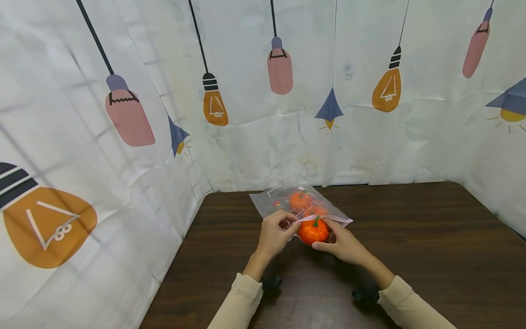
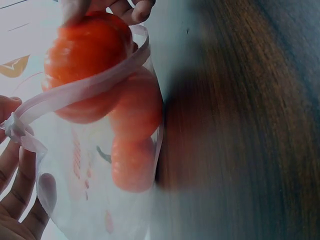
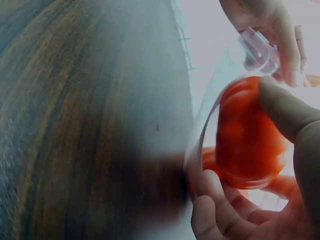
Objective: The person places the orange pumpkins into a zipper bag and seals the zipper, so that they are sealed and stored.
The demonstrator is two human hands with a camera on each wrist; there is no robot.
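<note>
Orange mini pumpkin partly inside near-side mouth of translucent zip bag. On my feeds, right hand curled round pumpkin, thumb and fingers on opposite sides. Left hand pinches bag rim at left, fingertips together. I see two other pumpkins farther inside bag, on brown wood-grain surface.

three orange pumpkins, one translucent bag, one brown table, nine printed lamps, two sleeves

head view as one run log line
left hand: pinches translucent plastic zip bag | right hand: holds round orange pumpkin | pumpkin: at bag mouth
</note>
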